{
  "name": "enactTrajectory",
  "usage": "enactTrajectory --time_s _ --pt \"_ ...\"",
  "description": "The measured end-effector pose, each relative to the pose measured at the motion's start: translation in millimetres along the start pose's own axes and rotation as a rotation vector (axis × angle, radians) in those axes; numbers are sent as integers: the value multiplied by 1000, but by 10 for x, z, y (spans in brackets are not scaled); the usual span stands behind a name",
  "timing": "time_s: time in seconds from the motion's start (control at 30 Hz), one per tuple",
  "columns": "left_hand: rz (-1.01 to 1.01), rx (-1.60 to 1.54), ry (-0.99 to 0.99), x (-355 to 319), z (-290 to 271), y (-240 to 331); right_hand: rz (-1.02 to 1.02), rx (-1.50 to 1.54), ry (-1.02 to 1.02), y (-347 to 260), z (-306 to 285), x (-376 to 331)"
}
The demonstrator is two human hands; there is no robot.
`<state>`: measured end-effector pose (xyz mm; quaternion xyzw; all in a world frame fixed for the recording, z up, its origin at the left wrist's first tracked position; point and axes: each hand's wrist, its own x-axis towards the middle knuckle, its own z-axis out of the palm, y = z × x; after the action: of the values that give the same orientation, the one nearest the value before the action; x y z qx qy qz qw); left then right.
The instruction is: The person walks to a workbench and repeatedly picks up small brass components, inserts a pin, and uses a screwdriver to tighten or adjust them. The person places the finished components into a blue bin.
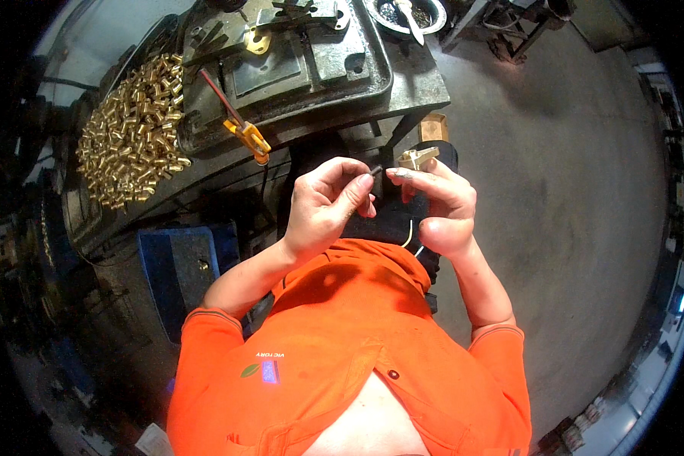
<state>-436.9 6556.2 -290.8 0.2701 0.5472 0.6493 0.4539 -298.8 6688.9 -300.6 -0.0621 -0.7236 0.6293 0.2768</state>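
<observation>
My left hand [327, 201] is closed in a pinch around a small dark pin [376, 170], whose end sticks out past the thumb and fingertips. Close beside it, my right hand [442, 199] has its fingers curled around a brass-coloured metal fitting [416, 158] that shows above the index finger. Grey smudges mark the right fingertips. The pin and the fitting are a short way apart, held in front of my waist. How the right fingers grip the fitting is partly hidden.
A heap of small brass cylinders [133, 133] lies on the bench at left. Yellow-handled callipers or a similar tool [248, 139] hang at the machine table's [342, 95] front edge. A blue bin [158, 266] stands below left, a cardboard box [433, 128] ahead, a round bowl [435, 17] farther off.
</observation>
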Motion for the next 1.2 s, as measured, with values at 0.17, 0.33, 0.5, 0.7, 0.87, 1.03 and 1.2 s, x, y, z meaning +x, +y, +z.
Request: enactTrajectory --time_s 0.17,0.33,0.5,0.7,0.87,1.03,1.2 --pt "7 51 12 -20 -2 -32 -162 -322 -43 -85 25 27" --pt "-40 -74 -6 -2 -25 12 -238 -515 -48 -83 85 65" --pt "-40 -107 27 -4 -151 -57 -198 -446 -22 2 90 40" --pt "251 16 -58 -231 -512 -71 -102 -386 -6 58 133 -52" --pt "229 557 394 -878 -1269 182 45 -377 18 76 134 -177" --pt "-17 286 900 -1798 -2314 -174 91 -222 -52 272 129 -271" --pt "-17 142 907 -1853 -2140 -80 81 -333 -98 125 252 -61"
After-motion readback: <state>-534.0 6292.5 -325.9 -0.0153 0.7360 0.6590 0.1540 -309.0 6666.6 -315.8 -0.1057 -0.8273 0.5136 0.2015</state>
